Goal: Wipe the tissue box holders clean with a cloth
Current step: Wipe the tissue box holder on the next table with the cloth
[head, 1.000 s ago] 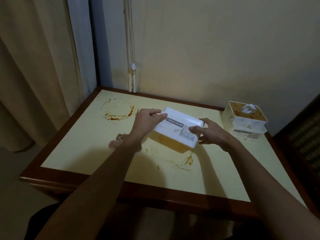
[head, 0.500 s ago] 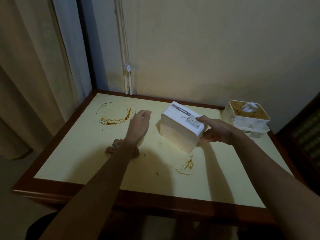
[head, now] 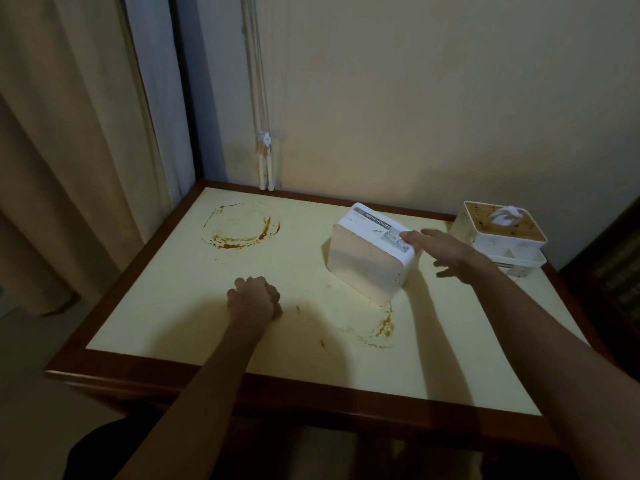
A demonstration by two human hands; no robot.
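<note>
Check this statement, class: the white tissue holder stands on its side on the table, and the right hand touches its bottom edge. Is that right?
Not quite. In the head view the right hand touches the top edge of the tissue holder, at its labelled side, with straight fingers. The rest holds: the holder stands on its side on the table.

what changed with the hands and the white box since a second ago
The left hand let go of the white tissue holder and came down onto the cloth. The holder was set on its side on the table; the right hand now only touches it, fingers straight. The dirty holder stayed put.
</note>
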